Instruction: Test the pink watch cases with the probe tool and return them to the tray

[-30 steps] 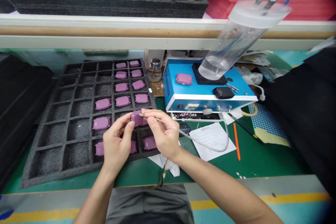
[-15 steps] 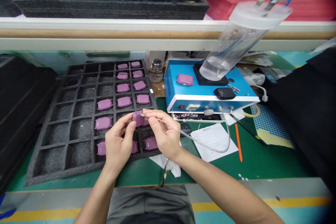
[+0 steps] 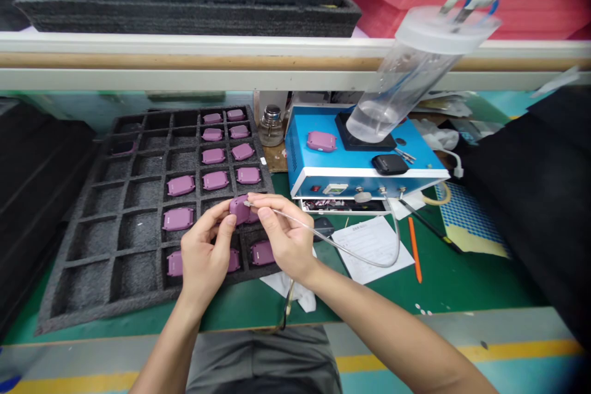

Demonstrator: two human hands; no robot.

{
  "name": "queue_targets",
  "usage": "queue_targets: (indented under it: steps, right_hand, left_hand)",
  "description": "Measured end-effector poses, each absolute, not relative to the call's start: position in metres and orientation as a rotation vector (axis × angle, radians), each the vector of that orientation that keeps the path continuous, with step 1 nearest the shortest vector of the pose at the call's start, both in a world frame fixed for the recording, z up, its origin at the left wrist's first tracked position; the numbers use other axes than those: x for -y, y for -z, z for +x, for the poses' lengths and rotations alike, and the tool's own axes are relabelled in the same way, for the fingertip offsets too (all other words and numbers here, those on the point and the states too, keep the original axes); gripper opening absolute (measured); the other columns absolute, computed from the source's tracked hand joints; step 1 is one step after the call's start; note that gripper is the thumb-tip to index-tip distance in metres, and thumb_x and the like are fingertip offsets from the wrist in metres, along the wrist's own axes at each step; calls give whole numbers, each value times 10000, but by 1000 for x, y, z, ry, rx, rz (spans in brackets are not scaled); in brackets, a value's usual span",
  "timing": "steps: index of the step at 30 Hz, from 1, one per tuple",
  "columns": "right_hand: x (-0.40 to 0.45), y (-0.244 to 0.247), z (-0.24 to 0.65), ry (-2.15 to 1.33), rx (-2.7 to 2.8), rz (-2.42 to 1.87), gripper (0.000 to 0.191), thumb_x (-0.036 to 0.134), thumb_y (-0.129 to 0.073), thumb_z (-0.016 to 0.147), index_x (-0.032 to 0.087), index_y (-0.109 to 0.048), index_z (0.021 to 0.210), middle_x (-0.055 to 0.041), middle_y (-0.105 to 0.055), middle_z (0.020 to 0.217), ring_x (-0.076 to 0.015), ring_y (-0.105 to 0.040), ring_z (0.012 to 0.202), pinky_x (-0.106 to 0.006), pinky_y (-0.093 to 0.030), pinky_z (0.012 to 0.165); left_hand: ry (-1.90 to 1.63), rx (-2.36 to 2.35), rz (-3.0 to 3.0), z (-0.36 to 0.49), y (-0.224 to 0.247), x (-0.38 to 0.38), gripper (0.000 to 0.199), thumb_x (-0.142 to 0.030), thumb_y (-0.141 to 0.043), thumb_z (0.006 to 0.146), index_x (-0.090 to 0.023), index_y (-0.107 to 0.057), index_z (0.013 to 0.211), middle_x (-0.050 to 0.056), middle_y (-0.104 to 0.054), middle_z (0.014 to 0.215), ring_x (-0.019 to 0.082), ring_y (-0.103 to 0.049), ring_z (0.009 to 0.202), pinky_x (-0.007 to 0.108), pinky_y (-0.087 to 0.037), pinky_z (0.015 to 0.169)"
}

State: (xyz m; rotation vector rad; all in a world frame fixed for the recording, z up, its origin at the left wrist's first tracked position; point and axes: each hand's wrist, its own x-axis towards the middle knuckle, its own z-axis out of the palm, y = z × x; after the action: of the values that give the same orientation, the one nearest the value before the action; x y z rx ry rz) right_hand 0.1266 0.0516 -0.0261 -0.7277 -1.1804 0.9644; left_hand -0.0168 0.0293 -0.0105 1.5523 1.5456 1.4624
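Between the thumb and fingers of my left hand (image 3: pixel 205 255) is a purple watch case (image 3: pixel 237 212), tilted up above the tray. My right hand (image 3: pixel 290 240) pinches the end of a thin clear tube (image 3: pixel 357 255), whose small tip meets the case's surface or lies very close to it. From there the tube loops right to the front of a blue machine (image 3: pixel 300 164). Beneath both hands lies a black foam tray (image 3: pixel 99 308) with several more purple cases (image 3: pixel 178 219) in its right-hand compartments. My hands partly cover the nearest cases.
A clear cylinder (image 3: pixel 373 114) holding some liquid leans on the machine, beside another purple case (image 3: pixel 322 141) and a black case (image 3: pixel 390 164). Right of my hands are a paper sheet (image 3: pixel 376 240) and an orange stick (image 3: pixel 414 250). A glass bottle (image 3: pixel 271 126) stands behind the tray.
The whole view has shifted slightly, with the scene sitting a little further left. Both hands keep the same hold, and the tube tip stays at the purple case.
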Motion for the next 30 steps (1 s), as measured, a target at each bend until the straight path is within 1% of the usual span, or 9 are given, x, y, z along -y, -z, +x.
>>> queue_targets:
  steps: [14,18,20,22,24,26,28,30]
  right_hand:
    - [-52,25,128,-943,1196,-713,135,238,-659,994,254,-788,1032,-69,-803,1106,-195,-770,1093,-342,-647,964]
    - [-50,27,130,-940,1221,-689,142,232,-656,996,256,-783,1055,-72,-795,1129,-204,-764,1105,-367,-651,965]
    - [-47,28,131,-932,1214,-681,147,228,-648,1001,255,-782,1056,-73,-793,1132,-205,-767,1088,-372,-657,950]
    - [-43,28,133,-919,1193,-686,150,222,-644,1003,252,-784,1048,-72,-794,1124,-205,-769,1077,-373,-660,945]
    - [-41,28,133,-928,1180,-695,145,220,-650,999,248,-787,1038,-70,-794,1109,-205,-768,1076,-368,-666,938]
    - [-39,28,132,-958,1181,-704,139,222,-659,993,244,-790,1031,-69,-794,1095,-202,-770,1062,-355,-673,917]
    - [-38,29,131,-972,1192,-714,134,222,-665,989,243,-792,1024,-67,-796,1084,-193,-774,1035,-336,-678,891]
    - [-38,29,131,-963,1200,-728,131,223,-667,987,240,-793,1016,-67,-799,1075,-187,-777,1012,-325,-679,872]
  left_hand:
    - [-1462,-1531,1580,-17,15,-31,269,-363,-690,965,-173,-770,1137,66,-820,1075,195,-792,892,277,-653,800]
    - [-1384,-1570,1640,-19,7,-23,273,-351,-647,986,-167,-754,1157,78,-816,1097,201,-789,898,284,-644,794]
    - [-1299,-1646,1787,-28,-7,-24,279,-322,-604,1000,-160,-746,1177,89,-812,1116,209,-782,927,300,-631,830]
    - [-1188,-1749,2006,-45,-25,-38,298,-287,-547,1009,-154,-743,1189,99,-803,1145,232,-765,997,341,-603,913]
    - [-1053,-1876,2199,-70,-42,-65,340,-263,-485,1013,-148,-740,1207,112,-791,1182,266,-740,1070,396,-564,988]
    - [-871,-2015,2274,-97,-54,-102,388,-246,-439,1013,-132,-729,1243,134,-779,1211,298,-716,1121,440,-533,1031]
    - [-573,-2025,2271,-120,-58,-139,415,-197,-413,992,-122,-738,1240,139,-772,1244,303,-704,1169,432,-515,1055]
    - [-345,-1959,2255,-137,-57,-167,406,-172,-440,956,-130,-770,1188,121,-784,1230,287,-709,1175,387,-514,1054]
